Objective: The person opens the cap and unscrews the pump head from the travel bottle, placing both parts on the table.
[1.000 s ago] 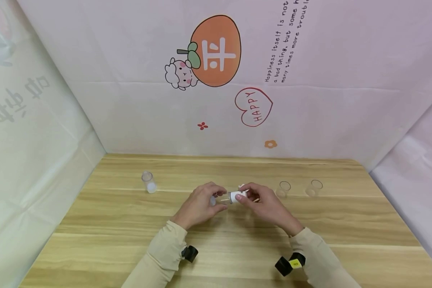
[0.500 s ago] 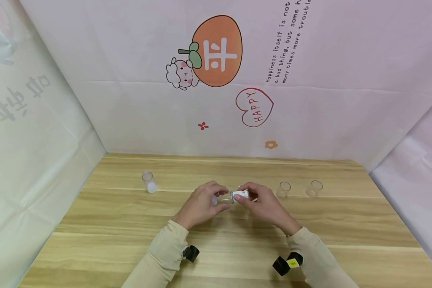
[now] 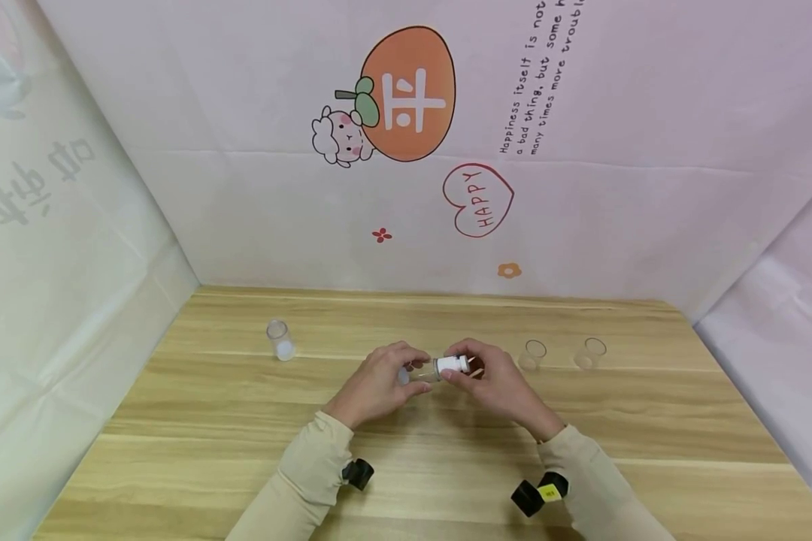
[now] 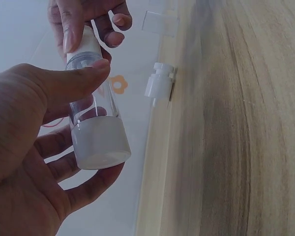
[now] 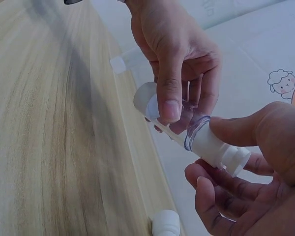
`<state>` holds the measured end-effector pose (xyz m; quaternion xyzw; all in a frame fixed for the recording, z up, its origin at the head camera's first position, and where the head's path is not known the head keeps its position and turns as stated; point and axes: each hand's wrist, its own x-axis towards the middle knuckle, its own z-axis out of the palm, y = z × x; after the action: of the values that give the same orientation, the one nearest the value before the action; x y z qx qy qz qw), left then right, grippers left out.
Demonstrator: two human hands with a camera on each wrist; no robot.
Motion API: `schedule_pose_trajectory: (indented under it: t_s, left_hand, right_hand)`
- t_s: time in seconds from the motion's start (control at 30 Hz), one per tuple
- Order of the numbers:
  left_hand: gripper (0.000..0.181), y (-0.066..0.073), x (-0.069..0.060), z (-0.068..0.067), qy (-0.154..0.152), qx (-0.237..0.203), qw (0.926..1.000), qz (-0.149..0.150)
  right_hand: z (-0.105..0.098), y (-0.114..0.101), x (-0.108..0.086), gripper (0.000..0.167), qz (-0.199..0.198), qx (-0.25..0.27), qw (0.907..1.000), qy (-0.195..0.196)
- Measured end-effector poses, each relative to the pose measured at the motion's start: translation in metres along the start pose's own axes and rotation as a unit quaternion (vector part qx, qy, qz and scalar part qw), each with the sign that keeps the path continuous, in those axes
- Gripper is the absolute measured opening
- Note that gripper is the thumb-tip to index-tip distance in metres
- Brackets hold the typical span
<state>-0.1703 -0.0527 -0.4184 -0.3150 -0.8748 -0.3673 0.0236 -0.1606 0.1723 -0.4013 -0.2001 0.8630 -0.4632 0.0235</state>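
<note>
My left hand (image 3: 382, 379) grips a clear bottle (image 4: 113, 101) with a white base, its thumb and fingers round the clear wall. The bottle lies tilted in the air, its mouth toward my right hand (image 3: 501, 385). At that mouth sits a white pump head (image 5: 211, 145), which my right thumb and fingers pinch; the clear rim shows round its collar. A thin tube shows inside the bottle in the right wrist view. A second white pump head (image 4: 160, 83) stands on the table beyond my hands; the right hand hides it in the head view.
Two clear caps (image 3: 533, 356) (image 3: 591, 354) stand on the wooden table (image 3: 419, 481), right of my hands. Another clear bottle with a white base (image 3: 280, 342) stands at the left. A printed white cloth (image 3: 298, 225) rises behind the table's back edge.
The pump head and bottle have shifted slightly right. My right fingers have moved on the pump head, and more of its white top now shows. The left hand keeps its grip.
</note>
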Motion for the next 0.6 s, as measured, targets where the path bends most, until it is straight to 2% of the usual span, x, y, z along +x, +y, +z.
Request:
schedule_pose_trajectory:
  t_s: [0.37, 0.6]
  left_hand:
    - [0.036, -0.0016, 0.0007, -0.0006, -0.014, -0.011, 0.9998, 0.002]
    - [0.036, -0.0050, 0.0002, 0.0015, -0.017, -0.025, 0.9995, 0.002]
  right_hand:
    - [0.0017, 0.0012, -0.0001, 0.024, -0.018, 0.015, 0.9997, -0.007]
    - [0.0034, 0.0016, -0.0007, 0.011, -0.022, 0.037, 0.9990, 0.011]
